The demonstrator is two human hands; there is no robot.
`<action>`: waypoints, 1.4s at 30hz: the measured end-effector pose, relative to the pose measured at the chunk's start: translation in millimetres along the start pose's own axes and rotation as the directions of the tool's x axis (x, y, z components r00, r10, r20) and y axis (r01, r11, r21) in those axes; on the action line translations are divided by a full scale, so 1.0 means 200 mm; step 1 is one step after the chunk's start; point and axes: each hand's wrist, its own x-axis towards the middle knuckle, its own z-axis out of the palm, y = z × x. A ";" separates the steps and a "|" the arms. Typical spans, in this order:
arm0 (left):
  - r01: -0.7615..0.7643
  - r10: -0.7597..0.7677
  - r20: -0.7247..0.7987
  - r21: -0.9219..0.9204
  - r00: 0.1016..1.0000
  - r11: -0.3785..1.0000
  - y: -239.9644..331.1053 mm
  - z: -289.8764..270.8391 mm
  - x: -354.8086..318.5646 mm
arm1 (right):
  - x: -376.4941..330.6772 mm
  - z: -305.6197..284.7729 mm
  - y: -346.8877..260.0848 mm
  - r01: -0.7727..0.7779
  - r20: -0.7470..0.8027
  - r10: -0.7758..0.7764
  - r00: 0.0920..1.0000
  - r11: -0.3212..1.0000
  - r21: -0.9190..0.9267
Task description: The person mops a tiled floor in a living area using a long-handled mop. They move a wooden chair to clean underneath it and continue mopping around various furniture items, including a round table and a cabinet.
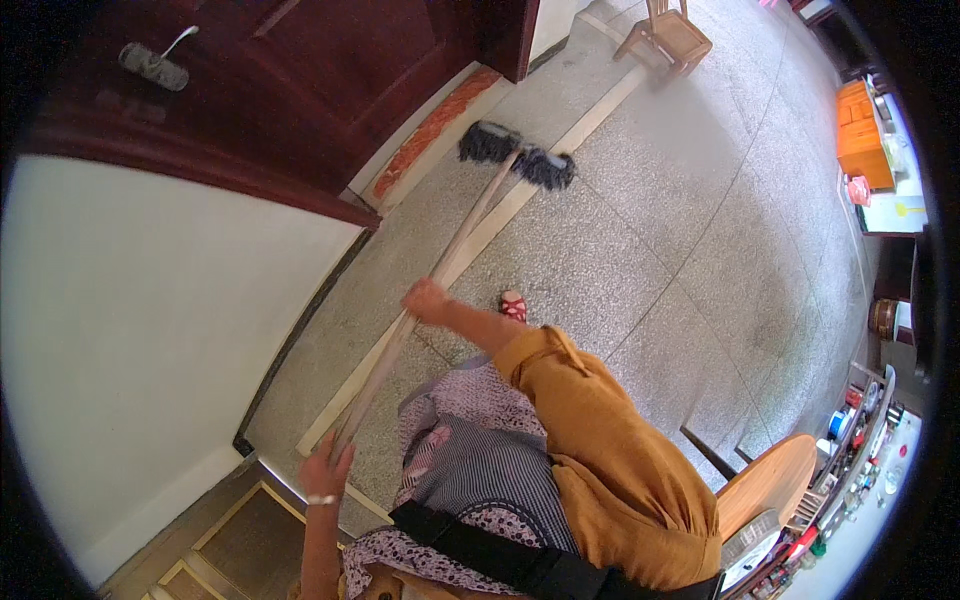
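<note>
A mop (460, 238) with a long pale wooden handle runs slantwise from the lower left toward the far side. Its dark, shaggy head (545, 168) lies on the speckled floor near the doorway. My right hand (427, 301) is wrapped round the middle of the handle. Lower down, at the handle's near end, my left hand (327, 470) grips it, with a pale band at the wrist. One of my feet, in a red sandal (513, 305), shows just right of the handle.
A dark red door (350, 80) stands at the far left, above a reddish threshold (435, 130). Beyond the mop is a wooden chair (675, 42). At the right are a round wooden table (770, 485), a cluttered shelf (850, 450) and an orange cabinet (862, 135). A white wall (170, 320) borders the left.
</note>
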 end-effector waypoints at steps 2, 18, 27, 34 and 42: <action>-0.021 0.021 -0.007 -0.003 1.000 1.000 0.27 0.11 0.27 | -0.05 -0.09 0.35 -0.131 -0.069 0.124 0.990 0.987 -0.095; -0.139 0.152 0.211 -0.074 0.966 0.987 0.91 0.39 0.39 | -0.53 -0.12 0.94 -0.511 -0.054 0.539 0.840 0.754 -0.413; 0.045 -0.047 0.233 0.014 0.971 0.999 -0.10 -0.05 -0.69 | -0.42 0.18 -0.49 -0.336 0.316 0.392 0.864 0.916 -0.218; 0.378 -0.380 0.003 0.089 0.925 0.922 -0.54 -0.52 -1.58 | -0.29 0.12 -1.81 -0.048 0.303 0.021 0.953 0.995 0.083; 0.709 -0.861 0.094 -0.616 0.499 0.343 -0.83 -0.73 -2.45 | -0.36 0.14 -2.36 0.492 0.061 -0.595 0.801 0.713 0.499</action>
